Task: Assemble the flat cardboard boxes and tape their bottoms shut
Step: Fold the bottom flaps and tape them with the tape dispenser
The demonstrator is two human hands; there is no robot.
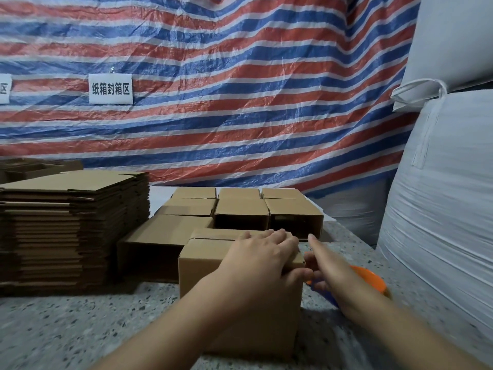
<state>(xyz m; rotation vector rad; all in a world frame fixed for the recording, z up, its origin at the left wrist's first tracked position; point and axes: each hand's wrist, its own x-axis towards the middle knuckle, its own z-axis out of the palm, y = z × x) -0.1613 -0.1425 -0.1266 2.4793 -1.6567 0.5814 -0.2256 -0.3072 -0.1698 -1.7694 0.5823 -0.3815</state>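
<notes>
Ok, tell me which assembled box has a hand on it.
The nearest box, at the front: the left hand rests on its top. The other assembled boxes behind go untouched.

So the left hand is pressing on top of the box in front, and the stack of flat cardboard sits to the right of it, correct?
Not quite. The head view shows the stack of flat cardboard to the left of the box, not the right. The rest holds: the left hand rests on top of the box in front.

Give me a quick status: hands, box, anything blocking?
Left hand pressing flaps of near box. Right hand beside orange tape dispenser, grip unclear. Nothing blocking.
</notes>
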